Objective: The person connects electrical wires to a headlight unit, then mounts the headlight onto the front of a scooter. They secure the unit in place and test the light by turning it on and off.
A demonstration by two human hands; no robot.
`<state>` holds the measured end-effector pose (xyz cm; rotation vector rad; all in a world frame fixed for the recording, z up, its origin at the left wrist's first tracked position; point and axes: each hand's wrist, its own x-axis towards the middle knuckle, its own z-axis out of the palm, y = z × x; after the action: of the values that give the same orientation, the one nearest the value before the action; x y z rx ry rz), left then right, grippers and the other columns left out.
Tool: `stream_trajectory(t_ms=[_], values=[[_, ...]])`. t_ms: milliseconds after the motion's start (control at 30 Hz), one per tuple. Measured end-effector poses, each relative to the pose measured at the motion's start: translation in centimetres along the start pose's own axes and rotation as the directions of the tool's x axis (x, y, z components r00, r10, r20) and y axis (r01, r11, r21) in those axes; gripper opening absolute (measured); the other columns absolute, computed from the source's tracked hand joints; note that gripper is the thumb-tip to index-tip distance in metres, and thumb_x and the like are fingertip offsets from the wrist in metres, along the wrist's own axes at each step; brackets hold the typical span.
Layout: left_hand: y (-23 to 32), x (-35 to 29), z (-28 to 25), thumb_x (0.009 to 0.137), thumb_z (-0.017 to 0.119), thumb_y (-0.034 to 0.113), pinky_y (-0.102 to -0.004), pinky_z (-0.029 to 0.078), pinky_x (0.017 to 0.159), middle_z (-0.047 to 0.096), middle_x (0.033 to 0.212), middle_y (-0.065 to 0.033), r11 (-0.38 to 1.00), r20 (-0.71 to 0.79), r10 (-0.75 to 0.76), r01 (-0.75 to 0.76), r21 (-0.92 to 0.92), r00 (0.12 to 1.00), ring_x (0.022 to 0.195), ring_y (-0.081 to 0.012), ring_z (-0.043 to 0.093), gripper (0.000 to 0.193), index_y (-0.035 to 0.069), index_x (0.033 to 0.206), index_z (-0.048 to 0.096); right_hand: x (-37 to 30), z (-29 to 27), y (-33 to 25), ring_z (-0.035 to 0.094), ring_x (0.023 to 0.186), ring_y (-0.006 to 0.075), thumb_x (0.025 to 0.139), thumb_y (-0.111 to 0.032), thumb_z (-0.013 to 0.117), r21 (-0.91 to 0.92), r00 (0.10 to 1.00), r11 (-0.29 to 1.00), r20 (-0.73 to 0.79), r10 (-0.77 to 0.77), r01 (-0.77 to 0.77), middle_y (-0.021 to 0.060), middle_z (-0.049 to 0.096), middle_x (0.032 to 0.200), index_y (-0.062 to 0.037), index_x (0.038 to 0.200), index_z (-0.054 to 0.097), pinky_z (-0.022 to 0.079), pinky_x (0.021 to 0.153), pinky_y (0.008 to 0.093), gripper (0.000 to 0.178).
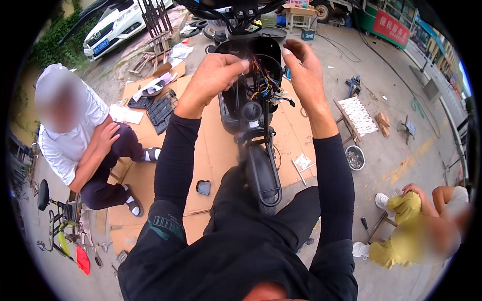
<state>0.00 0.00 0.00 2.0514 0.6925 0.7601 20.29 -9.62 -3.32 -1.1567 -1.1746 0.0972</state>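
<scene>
An electric scooter [262, 173] with a black body stands in front of me, its front housing open. A bundle of coloured wires [266, 90] with several plugs hangs out of the housing. My left hand [213, 78] is at the left side of the opening, thumb and fingers pinched together; whatever lies between the fingertips is too small to make out. To the right of the opening, my right hand [306, 72] is raised with its thumb apart from the bent fingers, and nothing shows in it. The handlebar [246, 12] crosses above both hands.
Flattened cardboard [201, 150] lies under the scooter, with an opened tool case [160, 113] and a small black tray [203, 187] on it. A person [75, 130] sits at the left; others [416, 231] sit at the lower right. A metal bowl [355, 158] and a woven stool [357, 118] stand at right.
</scene>
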Motion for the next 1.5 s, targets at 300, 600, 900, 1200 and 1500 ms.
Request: stream_trajectory(t_ms=[300,600,900,1200,1500], values=[[-4.5,-3.8,1.2,0.095,0.068,0.025,-0.0278,0.047,0.06,0.068,0.072,-0.0078,0.922,-0.18,0.164,-0.086,0.377,0.97,0.063,-0.0098,0.058,0.034,-0.006,0.109,0.07,-11.8,-1.7,3.8,0.065,0.1,0.02,0.097,-0.011,0.061,-0.015,0.952,0.994,-0.289,0.095,-0.104,0.0135,0.066,0.112,0.005,0.125,0.057,0.054,0.086,0.0329,0.033],[-8.5,-9.5,8.3,0.091,0.076,0.023,-0.0286,0.049,0.059,0.067,0.079,-0.0088,0.922,-0.47,0.354,-0.217,0.322,0.809,0.063,-0.0174,0.065,0.048,-0.002,0.123,0.05,-17.4,-0.8,8.2,0.064,0.1,0.0174,0.101,-0.012,0.057,0.269,0.89,0.897,-0.202,0.408,-0.351,0.012,0.065,0.117,0.0043,0.135,0.051,0.052,0.086,0.0304,0.038],[-9.2,-13.8,7.7,0.094,0.065,-0.001,-0.0277,0.057,0.072,0.074,0.095,-0.0118,0.968,-0.175,0.097,-0.134,-0.212,0.98,0.083,-0.0181,0.073,0.02,-0.003,0.113,0.062,-12.1,0.4,5.5,0.064,0.102,0.015,0.095,-0.002,0.064,0.376,0.953,0.911,-0.173,0.248,-0.169,0.0117,0.065,0.116,0.0058,0.135,0.053,0.054,0.088,0.0297,0.042],[2.7,-8.9,-0.7,0.1,0.062,0.016,-0.03,0.058,0.077,0.07,0.104,-0.014,0.763,-0.129,0.481,-0.487,-0.425,0.867,0.095,-0.0249,0.069,0.041,-0.006,0.134,0.059,-10.6,2.6,3.9,0.062,0.087,0.0145,0.092,0.001,0.068,0.068,0.923,0.993,-0.379,-0.066,0.099,0.0074,0.067,0.098,0.0009,0.113,0.072,0.052,0.076,0.0279,0.021],[4.0,2.1,4.9,0.099,0.063,0.012,-0.0294,0.053,0.076,0.071,0.09,-0.0095,0.677,0.262,0.614,-0.667,0.309,0.745,0.082,-0.0148,0.066,0.02,-0.005,0.109,0.066,-11.0,3.1,2.3,0.068,0.096,0.0277,0.091,0.006,0.066,-0.334,0.873,0.89,-0.272,-0.405,0.309,0.0153,0.07,0.106,-0.0015,0.11,0.069,0.054,0.081,0.0329,0.021]])
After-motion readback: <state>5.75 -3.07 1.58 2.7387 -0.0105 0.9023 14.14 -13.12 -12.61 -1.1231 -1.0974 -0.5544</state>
